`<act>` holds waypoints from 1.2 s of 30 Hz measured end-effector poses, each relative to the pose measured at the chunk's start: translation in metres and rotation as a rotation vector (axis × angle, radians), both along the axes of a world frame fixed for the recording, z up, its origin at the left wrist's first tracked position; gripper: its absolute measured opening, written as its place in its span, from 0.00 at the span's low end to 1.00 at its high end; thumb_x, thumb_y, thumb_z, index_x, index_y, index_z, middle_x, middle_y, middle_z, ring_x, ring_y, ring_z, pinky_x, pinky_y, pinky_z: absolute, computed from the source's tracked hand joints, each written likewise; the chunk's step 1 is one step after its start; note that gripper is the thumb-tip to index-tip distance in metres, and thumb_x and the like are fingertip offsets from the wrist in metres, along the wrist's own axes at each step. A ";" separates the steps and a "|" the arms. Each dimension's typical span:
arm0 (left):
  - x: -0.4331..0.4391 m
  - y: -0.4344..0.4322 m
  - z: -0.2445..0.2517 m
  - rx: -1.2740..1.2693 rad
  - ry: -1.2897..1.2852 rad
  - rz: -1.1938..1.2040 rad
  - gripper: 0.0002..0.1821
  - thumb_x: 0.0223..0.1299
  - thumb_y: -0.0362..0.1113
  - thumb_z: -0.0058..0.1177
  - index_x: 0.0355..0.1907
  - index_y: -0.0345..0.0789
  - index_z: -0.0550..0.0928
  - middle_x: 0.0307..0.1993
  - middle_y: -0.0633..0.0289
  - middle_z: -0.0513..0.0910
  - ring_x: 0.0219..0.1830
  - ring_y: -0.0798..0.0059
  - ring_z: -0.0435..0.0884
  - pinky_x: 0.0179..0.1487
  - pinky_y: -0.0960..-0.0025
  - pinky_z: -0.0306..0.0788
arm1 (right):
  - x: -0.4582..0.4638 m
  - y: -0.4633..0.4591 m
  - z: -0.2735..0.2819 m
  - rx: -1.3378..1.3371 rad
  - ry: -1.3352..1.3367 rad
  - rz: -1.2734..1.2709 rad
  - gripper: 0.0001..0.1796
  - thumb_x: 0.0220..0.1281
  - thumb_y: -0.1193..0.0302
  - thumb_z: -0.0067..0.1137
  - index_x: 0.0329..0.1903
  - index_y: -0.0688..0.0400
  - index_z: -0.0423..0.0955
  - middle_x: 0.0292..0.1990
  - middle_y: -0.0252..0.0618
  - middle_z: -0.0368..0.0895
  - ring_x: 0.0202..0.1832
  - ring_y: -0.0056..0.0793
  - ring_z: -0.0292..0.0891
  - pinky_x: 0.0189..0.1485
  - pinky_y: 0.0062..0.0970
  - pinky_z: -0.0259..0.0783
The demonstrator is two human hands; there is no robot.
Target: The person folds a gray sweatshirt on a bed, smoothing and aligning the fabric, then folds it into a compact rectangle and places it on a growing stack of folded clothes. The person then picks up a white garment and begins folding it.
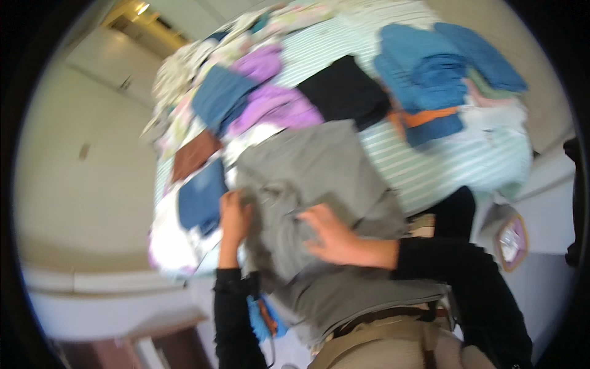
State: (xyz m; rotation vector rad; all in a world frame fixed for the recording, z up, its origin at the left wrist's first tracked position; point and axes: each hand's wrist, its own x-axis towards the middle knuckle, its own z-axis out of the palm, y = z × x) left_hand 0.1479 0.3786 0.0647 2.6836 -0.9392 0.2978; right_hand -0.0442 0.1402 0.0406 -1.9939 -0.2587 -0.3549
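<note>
A large grey garment [318, 166] lies spread over the near edge of a bed and hangs down before me. At its left edge is my left hand [236, 217], fingers bent against the cloth; whether they pinch it is unclear. Over the middle of the garment my right hand [327, 235] is spread with fingers apart, slightly blurred. Folded blue denim [202, 196] lies just left of my left hand. Beyond the grey garment are a folded black garment [345, 92], a purple garment [281, 108] and another folded blue denim piece [223, 97].
A stack of blue clothes [421, 69] lies at the bed's right on a striped green-and-white sheet [401, 170]. A brown folded cloth [196, 154] is at left, with rumpled floral bedding [184, 69] behind. A bin with a pinkish rim [524, 242] stands right of the bed.
</note>
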 end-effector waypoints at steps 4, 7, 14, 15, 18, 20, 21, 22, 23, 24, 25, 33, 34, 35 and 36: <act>0.041 -0.037 -0.013 0.234 -0.002 0.129 0.33 0.55 0.27 0.52 0.66 0.53 0.70 0.58 0.46 0.68 0.57 0.47 0.70 0.56 0.54 0.71 | 0.048 0.004 0.031 -0.079 0.057 -0.071 0.51 0.50 0.71 0.66 0.73 0.61 0.44 0.66 0.67 0.45 0.64 0.64 0.59 0.64 0.49 0.64; 0.059 -0.045 -0.015 0.420 -0.027 0.065 0.24 0.55 0.30 0.50 0.56 0.51 0.77 0.53 0.48 0.70 0.53 0.47 0.73 0.51 0.54 0.74 | 0.097 -0.002 0.037 -0.256 0.323 0.068 0.42 0.51 0.67 0.64 0.71 0.52 0.58 0.62 0.55 0.62 0.50 0.60 0.75 0.53 0.42 0.73; 0.124 0.013 0.009 0.598 0.165 0.217 0.11 0.59 0.34 0.46 0.42 0.39 0.81 0.43 0.42 0.81 0.46 0.42 0.81 0.48 0.48 0.76 | 0.026 -0.079 0.059 0.010 -0.174 0.393 0.10 0.50 0.77 0.57 0.38 0.61 0.72 0.36 0.44 0.73 0.34 0.42 0.75 0.37 0.33 0.72; 0.134 0.020 0.009 0.578 0.149 0.264 0.11 0.58 0.34 0.47 0.42 0.39 0.81 0.41 0.42 0.83 0.46 0.42 0.81 0.48 0.48 0.76 | 0.005 -0.100 0.059 0.047 -0.320 0.447 0.09 0.48 0.77 0.55 0.36 0.61 0.72 0.42 0.46 0.75 0.39 0.41 0.76 0.42 0.31 0.74; 0.147 0.031 -0.003 0.250 0.180 0.309 0.14 0.58 0.31 0.47 0.46 0.37 0.79 0.42 0.42 0.83 0.46 0.39 0.80 0.49 0.49 0.74 | -0.051 -0.147 0.046 -0.063 0.228 0.238 0.13 0.43 0.78 0.52 0.37 0.61 0.73 0.44 0.48 0.76 0.51 0.50 0.73 0.57 0.39 0.70; 0.140 0.028 -0.018 -0.040 0.224 0.348 0.17 0.57 0.29 0.46 0.50 0.36 0.77 0.44 0.40 0.82 0.49 0.38 0.78 0.52 0.50 0.73 | -0.067 -0.156 0.029 -0.141 0.334 0.168 0.14 0.44 0.76 0.52 0.38 0.61 0.73 0.44 0.47 0.77 0.54 0.50 0.70 0.61 0.39 0.67; 0.130 0.026 -0.027 -0.116 0.162 0.343 0.19 0.56 0.28 0.46 0.52 0.36 0.76 0.46 0.39 0.80 0.51 0.39 0.77 0.54 0.51 0.71 | -0.073 -0.157 0.022 -0.170 0.379 0.112 0.14 0.44 0.76 0.52 0.39 0.61 0.73 0.44 0.47 0.77 0.55 0.50 0.69 0.62 0.39 0.65; 0.118 0.023 -0.034 -0.192 0.093 0.333 0.21 0.56 0.27 0.46 0.54 0.36 0.74 0.48 0.38 0.79 0.54 0.39 0.75 0.56 0.51 0.70 | -0.078 -0.157 0.017 -0.194 0.408 0.134 0.13 0.48 0.73 0.54 0.40 0.61 0.74 0.44 0.45 0.78 0.55 0.49 0.67 0.62 0.39 0.63; 0.105 0.020 -0.039 -0.259 0.038 0.332 0.23 0.55 0.26 0.46 0.57 0.36 0.73 0.50 0.37 0.77 0.56 0.40 0.73 0.58 0.52 0.69 | -0.082 -0.157 0.013 -0.182 0.406 0.115 0.13 0.50 0.73 0.55 0.41 0.61 0.74 0.44 0.45 0.78 0.55 0.49 0.67 0.61 0.38 0.64; 0.089 0.019 -0.042 -0.215 0.049 0.353 0.28 0.54 0.23 0.45 0.61 0.36 0.70 0.56 0.36 0.71 0.62 0.43 0.68 0.61 0.53 0.66 | -0.085 -0.155 0.010 -0.168 0.420 0.088 0.13 0.51 0.72 0.56 0.41 0.61 0.74 0.44 0.44 0.78 0.54 0.49 0.67 0.60 0.38 0.64; 0.072 0.020 -0.042 -0.170 -0.008 0.319 0.28 0.54 0.23 0.45 0.62 0.37 0.70 0.57 0.38 0.71 0.62 0.44 0.68 0.62 0.53 0.65 | -0.088 -0.154 0.008 -0.165 0.496 0.043 0.13 0.52 0.71 0.57 0.42 0.61 0.75 0.44 0.44 0.78 0.54 0.49 0.67 0.59 0.38 0.65; 0.063 -0.016 -0.015 0.188 -0.071 -0.005 0.25 0.58 0.25 0.44 0.59 0.46 0.75 0.62 0.60 0.71 0.66 0.61 0.68 0.67 0.52 0.59 | -0.072 -0.129 0.013 0.245 1.042 0.160 0.21 0.66 0.60 0.58 0.52 0.64 0.75 0.47 0.38 0.81 0.46 0.20 0.74 0.50 0.23 0.68; 0.071 -0.020 -0.014 0.215 -0.093 -0.039 0.16 0.57 0.28 0.45 0.46 0.44 0.81 0.55 0.63 0.77 0.60 0.63 0.73 0.67 0.50 0.59 | -0.077 -0.124 0.018 0.408 1.018 0.197 0.22 0.67 0.60 0.58 0.54 0.65 0.73 0.49 0.38 0.80 0.47 0.20 0.74 0.51 0.23 0.68; 0.081 -0.021 -0.012 0.318 -0.067 -0.046 0.13 0.57 0.29 0.45 0.42 0.44 0.81 0.51 0.64 0.79 0.57 0.63 0.75 0.66 0.50 0.59 | -0.081 -0.122 0.021 0.548 1.068 0.201 0.24 0.67 0.60 0.57 0.56 0.65 0.72 0.51 0.38 0.79 0.49 0.20 0.74 0.52 0.24 0.68; 0.091 -0.020 -0.010 0.446 0.014 -0.032 0.11 0.57 0.29 0.46 0.38 0.43 0.81 0.47 0.64 0.81 0.54 0.63 0.77 0.66 0.49 0.59 | -0.094 -0.120 0.026 1.068 0.997 0.232 0.26 0.69 0.62 0.55 0.62 0.65 0.67 0.55 0.40 0.77 0.52 0.25 0.75 0.57 0.27 0.69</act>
